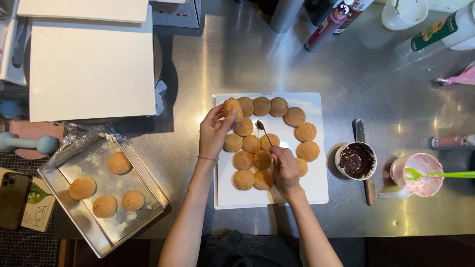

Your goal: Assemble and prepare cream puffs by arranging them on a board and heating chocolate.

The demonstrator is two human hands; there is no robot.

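- A brushed steel worktop (376, 89) fills the view from above, with bright glare patches near its middle.
- In the centre lies a white square board (316, 190); round golden puffs (262, 105) sit on it in an arch along the top and right side and in a cluster down the middle, most touching their neighbours.
- Right of the board stands a small cup of dark chocolate (356, 160), resting over a flat-bladed tool (366, 163) whose handle points down.
- Further right is a pink cup of pale cream (422, 173) with a green spatula (440, 174) laid across it.
- Bottles (331, 22) and a white container (403, 12) line the far edge; a pink piping bag (460, 77) lies at the right edge.
- At lower left a steel tray (74, 227), partly wrapped in film, holds four more buns (119, 162), set apart from one another.
- Above the tray, blank white boards (91, 64) are stacked; a phone (12, 198) lies at the left edge.
- The left hand (213, 133) reaches in from below, fingers curled around one puff (232, 109), which it holds at the upper left end of the arch, tilted on edge against the next puff.
- The right hand (284, 170) rests over the lower cluster, fingers closed on the handle of a small spoon (261, 125) whose dark-coated bowl points up and left, just above the central puffs.
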